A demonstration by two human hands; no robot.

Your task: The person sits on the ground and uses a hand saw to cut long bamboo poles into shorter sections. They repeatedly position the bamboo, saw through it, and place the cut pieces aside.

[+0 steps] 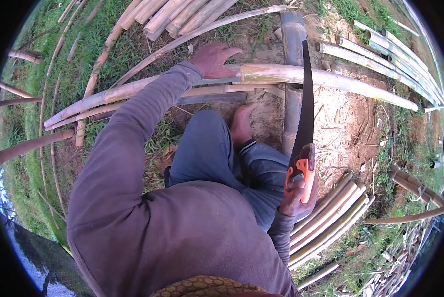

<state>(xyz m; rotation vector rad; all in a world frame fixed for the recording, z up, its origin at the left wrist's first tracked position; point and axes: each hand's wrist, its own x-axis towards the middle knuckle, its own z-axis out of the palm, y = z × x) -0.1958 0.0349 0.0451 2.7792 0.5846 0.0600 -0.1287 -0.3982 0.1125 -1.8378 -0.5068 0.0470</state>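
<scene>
A long bamboo pole (326, 79) lies crosswise in front of me, over a thick dark bamboo log (292, 116) that runs away from me. My left hand (216, 60) rests on the pole left of that log, thumb and fingers spread apart. In my right hand (297, 199) is a handsaw (306, 104), gripped by its orange handle. Its dark blade points away from me and stands in front of the pole near the log; whether the teeth touch the bamboo I cannot tell.
Cut bamboo lengths (330, 218) lie beside my right leg. More poles (380, 59) are laid out at the far right, and another bundle (182, 17) at the top. My bare foot (242, 123) is close to the pole. Bamboo scraps (395, 270) cover the ground at the lower right.
</scene>
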